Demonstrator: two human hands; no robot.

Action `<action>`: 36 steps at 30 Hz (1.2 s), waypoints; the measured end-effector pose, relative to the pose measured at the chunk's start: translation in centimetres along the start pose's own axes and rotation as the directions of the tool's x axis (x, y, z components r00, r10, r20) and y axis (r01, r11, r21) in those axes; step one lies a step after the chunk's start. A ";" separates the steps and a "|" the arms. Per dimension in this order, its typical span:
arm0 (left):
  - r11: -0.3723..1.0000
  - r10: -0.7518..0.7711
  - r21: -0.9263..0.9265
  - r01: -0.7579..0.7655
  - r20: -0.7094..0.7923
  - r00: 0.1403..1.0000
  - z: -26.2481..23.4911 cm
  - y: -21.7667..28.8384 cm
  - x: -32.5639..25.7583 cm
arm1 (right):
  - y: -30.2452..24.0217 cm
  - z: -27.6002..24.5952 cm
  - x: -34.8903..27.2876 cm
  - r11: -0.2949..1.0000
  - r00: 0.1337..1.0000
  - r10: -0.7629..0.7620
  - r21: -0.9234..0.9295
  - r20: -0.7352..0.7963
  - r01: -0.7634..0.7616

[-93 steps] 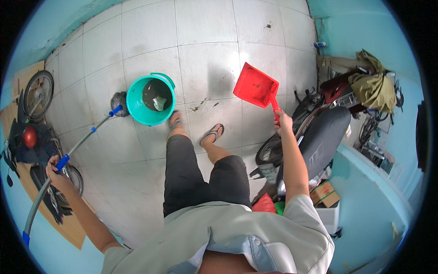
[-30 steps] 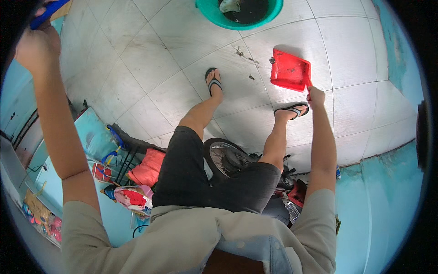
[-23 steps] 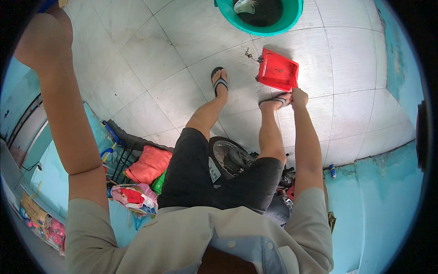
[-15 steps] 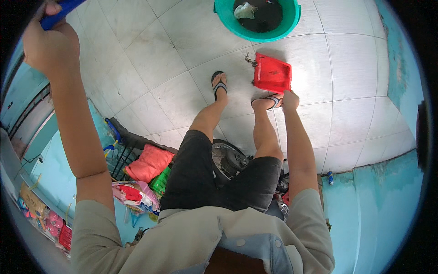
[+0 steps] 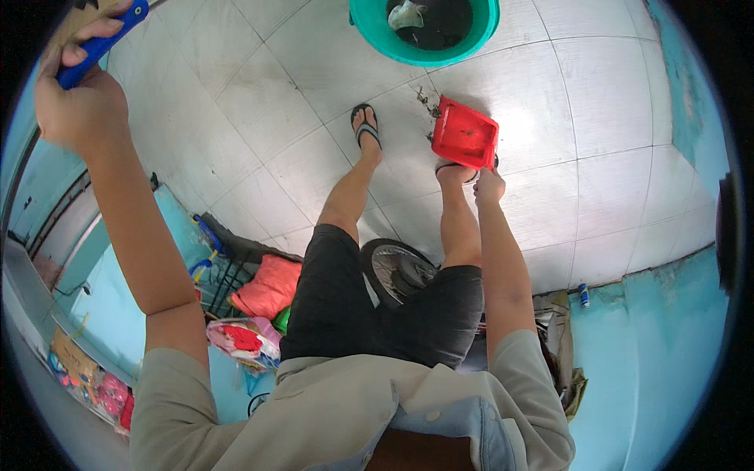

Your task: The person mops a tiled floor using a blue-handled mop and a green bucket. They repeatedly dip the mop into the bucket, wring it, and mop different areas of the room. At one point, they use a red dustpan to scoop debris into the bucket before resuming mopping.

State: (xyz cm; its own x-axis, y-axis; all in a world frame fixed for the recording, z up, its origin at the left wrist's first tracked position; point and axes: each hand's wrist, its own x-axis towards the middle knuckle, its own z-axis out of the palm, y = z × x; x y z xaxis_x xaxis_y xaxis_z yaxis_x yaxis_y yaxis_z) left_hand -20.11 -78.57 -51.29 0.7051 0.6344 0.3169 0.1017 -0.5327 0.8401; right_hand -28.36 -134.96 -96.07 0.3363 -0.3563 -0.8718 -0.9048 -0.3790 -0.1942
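My right hand (image 5: 488,187) grips the handle of a red dustpan (image 5: 465,133), which is held low over the white tiled floor next to my right foot. A small pile of dark debris (image 5: 425,102) lies on the tiles just left of the dustpan's mouth. My left hand (image 5: 75,102) is raised at the upper left, closed around a blue broom handle (image 5: 102,43); the rest of the broom is out of view. A teal bucket (image 5: 424,27) with dark contents and a pale scrap stands at the top, beyond the dustpan.
A bicycle wheel (image 5: 397,271) sits behind my legs. A rack with pink, red and green bags (image 5: 263,290) stands against the teal wall at lower left. More clutter and a small bottle (image 5: 583,296) lie along the wall at right.
The view has turned. The dustpan has moved from raised in the air down to the floor beside my right foot and the debris. My left hand stays raised on the blue handle.
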 end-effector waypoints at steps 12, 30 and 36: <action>0.993 -0.070 -0.093 0.077 0.074 0.995 -1.5 -0.6 1.4 | 2.1 5.8 -2.0 0.929 0.983 0.186 0.325 0.006 -0.178; 0.993 -0.098 -0.060 0.105 0.118 0.988 3.4 3.9 -1.2 | 7.5 9.1 3.9 0.783 0.944 0.300 0.530 0.136 -0.325; 0.991 -0.100 -0.077 0.110 0.134 0.986 1.9 2.9 -0.6 | 5.3 7.9 1.6 0.756 0.930 0.325 0.543 0.174 -0.366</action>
State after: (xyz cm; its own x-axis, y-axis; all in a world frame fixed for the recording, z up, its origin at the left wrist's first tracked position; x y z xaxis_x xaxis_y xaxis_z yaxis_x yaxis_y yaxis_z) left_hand -18.96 -81.58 -49.87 0.7789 0.6037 0.1700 0.1250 -0.4150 0.9012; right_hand -34.71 -130.77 -102.05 -0.0271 -0.3060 -0.9517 -0.9489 0.3074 -0.0718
